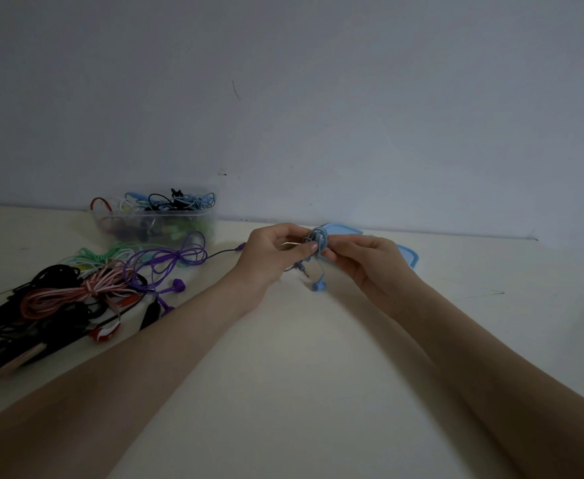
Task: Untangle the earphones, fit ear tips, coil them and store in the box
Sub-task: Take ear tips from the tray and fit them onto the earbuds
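Blue earphones [318, 242] held as a small bundle above the tabletop [300, 357], pinched from 2 sides: left hand [276, 254] and right hand [363, 261], both grips narrow on cable. Plug and earbud hanging just below the grips. Box [155, 219] well apart, beyond the left grip; left hand nearer, in judgement.

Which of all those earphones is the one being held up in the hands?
The blue earphones, pinched between both hands; the other sets lie on the table or in the box.

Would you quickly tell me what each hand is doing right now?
Left hand: pinches the blue earphones.
Right hand: fingers curled on the same blue earphones.
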A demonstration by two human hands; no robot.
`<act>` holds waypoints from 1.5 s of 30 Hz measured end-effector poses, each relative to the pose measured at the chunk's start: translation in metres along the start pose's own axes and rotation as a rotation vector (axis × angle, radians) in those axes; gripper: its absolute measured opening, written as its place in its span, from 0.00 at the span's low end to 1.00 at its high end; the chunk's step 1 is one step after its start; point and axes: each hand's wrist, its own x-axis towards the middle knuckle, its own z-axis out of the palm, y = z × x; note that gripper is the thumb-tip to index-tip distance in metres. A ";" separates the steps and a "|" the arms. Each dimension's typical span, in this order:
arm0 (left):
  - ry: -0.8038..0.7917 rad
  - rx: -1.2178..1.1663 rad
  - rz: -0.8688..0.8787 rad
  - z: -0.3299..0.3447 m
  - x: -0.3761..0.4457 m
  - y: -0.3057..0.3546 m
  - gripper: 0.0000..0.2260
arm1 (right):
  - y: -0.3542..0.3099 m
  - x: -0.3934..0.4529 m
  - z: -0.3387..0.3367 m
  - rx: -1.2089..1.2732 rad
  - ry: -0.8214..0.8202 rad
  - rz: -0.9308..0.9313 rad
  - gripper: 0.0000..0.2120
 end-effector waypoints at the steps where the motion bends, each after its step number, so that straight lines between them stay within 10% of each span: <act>1: 0.006 -0.025 -0.015 0.000 0.000 0.000 0.06 | -0.001 0.000 0.000 0.020 -0.010 0.012 0.07; 12: 0.016 -0.442 -0.300 0.008 -0.001 -0.002 0.06 | -0.003 0.000 0.002 0.082 0.023 0.069 0.06; 45: -0.103 -0.198 -0.227 0.000 -0.001 0.003 0.05 | -0.009 -0.001 -0.003 0.139 0.013 0.245 0.07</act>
